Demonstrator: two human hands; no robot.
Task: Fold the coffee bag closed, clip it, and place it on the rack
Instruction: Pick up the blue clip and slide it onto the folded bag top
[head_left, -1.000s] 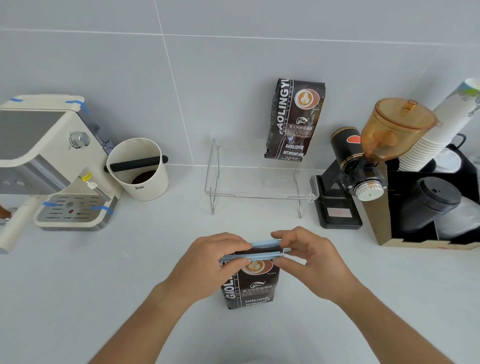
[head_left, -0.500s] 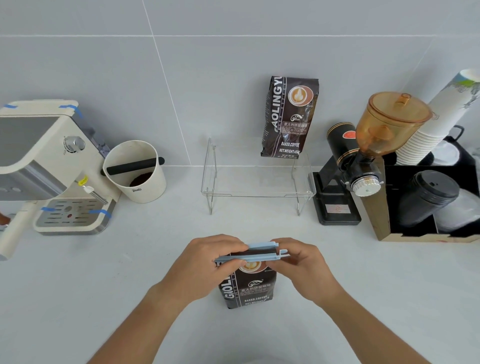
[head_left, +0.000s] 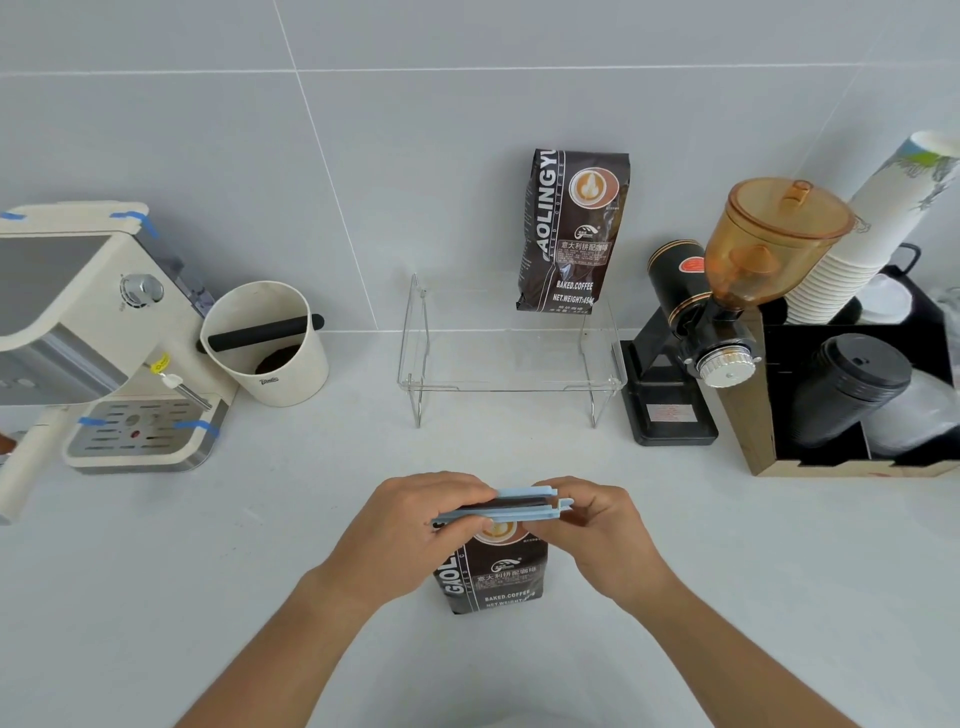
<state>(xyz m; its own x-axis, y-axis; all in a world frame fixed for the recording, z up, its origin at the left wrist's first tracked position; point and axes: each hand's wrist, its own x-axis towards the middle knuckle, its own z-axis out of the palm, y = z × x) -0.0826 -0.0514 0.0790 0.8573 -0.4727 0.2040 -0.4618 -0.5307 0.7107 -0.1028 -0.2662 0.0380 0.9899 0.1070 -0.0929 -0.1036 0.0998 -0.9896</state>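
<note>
Countertop (head_left: 156, 597), pale grey and matte, runs back to a wall of large grey tiles (head_left: 208, 156). On it stands my coffee bag (head_left: 493, 577), upright and close to me, its folded top sitting between the 2 bars of a light blue clip (head_left: 501, 506). My left hand (head_left: 410, 535) pinches the clip's left end and my right hand (head_left: 597, 530) grips its right end, where the bars stand slightly apart with a dark strip of bag showing between them. Behind, a clear rack (head_left: 511, 358) stands against the wall with a second coffee bag (head_left: 571, 234) upright on its right side. An espresso machine (head_left: 93, 332) and a white knock box (head_left: 267, 343) sit to the left. A black grinder (head_left: 701, 332) with an amber hopper, a stack of paper cups (head_left: 862, 239) and a box of lids (head_left: 852, 395) crowd the right.
</note>
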